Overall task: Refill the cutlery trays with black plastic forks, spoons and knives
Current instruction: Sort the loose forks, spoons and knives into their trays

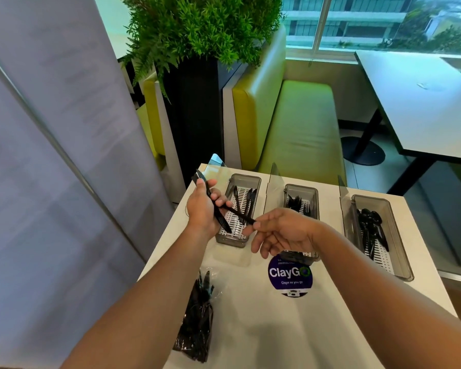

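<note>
Three grey cutlery trays stand in a row on a white counter (250,315). The left tray (246,179) holds a few black knives, the middle tray (301,188) black forks, the right tray (383,209) black spoons. My left hand (202,211) grips a bunch of black knives (218,217) above the left tray's near end. My right hand (280,233) pinches the tip of one knife (240,214) that sticks out of the bunch. It covers the near part of the middle tray. A clear plastic bag of black cutlery (197,323) lies on the counter near its left front edge.
A round purple ClayGo sticker (289,275) is on the counter in front of the middle tray. Clear lids (274,174) stand open behind the trays. Beyond the counter are a dark planter (194,115), a yellow-green bench (298,129) and a white table (423,102). A grey partition (51,155) runs along the left.
</note>
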The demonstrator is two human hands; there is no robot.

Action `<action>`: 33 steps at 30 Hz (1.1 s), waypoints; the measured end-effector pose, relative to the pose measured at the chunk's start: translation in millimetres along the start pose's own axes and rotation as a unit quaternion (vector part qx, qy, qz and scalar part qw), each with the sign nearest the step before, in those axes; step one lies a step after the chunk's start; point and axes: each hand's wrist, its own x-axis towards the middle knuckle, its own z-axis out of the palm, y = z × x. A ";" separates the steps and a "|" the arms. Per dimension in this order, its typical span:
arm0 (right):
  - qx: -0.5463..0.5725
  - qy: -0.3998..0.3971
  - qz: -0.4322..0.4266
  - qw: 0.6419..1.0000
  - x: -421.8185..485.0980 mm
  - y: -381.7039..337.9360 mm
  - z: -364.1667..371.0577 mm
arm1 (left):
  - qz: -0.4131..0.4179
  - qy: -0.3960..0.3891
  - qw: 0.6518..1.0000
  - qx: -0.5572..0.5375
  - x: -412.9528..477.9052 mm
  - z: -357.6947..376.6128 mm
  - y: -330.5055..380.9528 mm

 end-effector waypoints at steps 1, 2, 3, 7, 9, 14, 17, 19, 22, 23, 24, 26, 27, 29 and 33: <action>0.003 0.002 -0.002 1.000 0.8 -1.6 -2.2 | 0.002 -0.001 1.000 0.001 -0.2 0.1 0.9; 0.001 0.002 -0.002 1.000 1.6 -2.3 -3.5 | 0.004 -0.001 1.000 0.003 -0.5 0.7 0.9; -0.002 0.000 -0.001 1.000 2.6 -3.1 -4.0 | 0.007 -0.001 1.000 0.005 -0.6 1.6 0.6; 0.018 -0.011 0.005 1.000 6.2 -1.2 -2.2 | 0.022 0.006 1.000 0.021 1.3 3.2 -1.5; 0.022 -0.008 0.005 1.000 6.6 1.1 -4.8 | 0.028 0.013 0.999 0.025 5.4 1.9 0.0; 0.019 0.077 -0.025 0.997 2.2 4.4 -22.9 | 0.041 0.030 0.996 0.073 20.2 -11.4 12.8; 0.060 0.138 -0.066 0.986 4.8 0.2 -29.9 | 0.018 0.009 0.990 0.140 20.7 -16.4 9.6; 0.079 0.165 -0.091 0.979 9.2 -4.9 -30.3 | 0.010 0.001 0.987 0.161 20.3 -17.7 5.0; 0.112 0.200 -0.120 0.966 13.7 -10.4 -29.2 | 0.008 0.007 0.986 0.165 22.0 -19.9 1.0; 0.130 0.215 -0.131 0.959 14.9 -11.4 -29.4 | 0.011 0.012 0.986 0.167 23.9 -22.0 0.5; 0.151 0.234 -0.142 0.950 15.9 -12.1 -29.6 | 0.015 0.016 0.985 0.173 25.0 -24.2 0.5; 0.195 0.270 -0.161 0.929 17.8 -12.4 -30.1 | 0.023 0.013 0.983 0.183 26.8 -29.8 0.6; 0.215 0.281 -0.167 0.920 19.0 -11.9 -30.4 | 0.023 0.005 0.982 0.189 27.3 -32.5 0.4; 0.238 0.287 -0.175 0.911 22.3 -11.6 -30.3 | 0.013 -0.016 0.976 0.216 28.4 -35.6 0.4; 0.279 0.294 -0.175 0.897 26.4 -12.9 -25.3 | -0.045 -0.062 0.960 0.268 23.9 -32.6 -4.0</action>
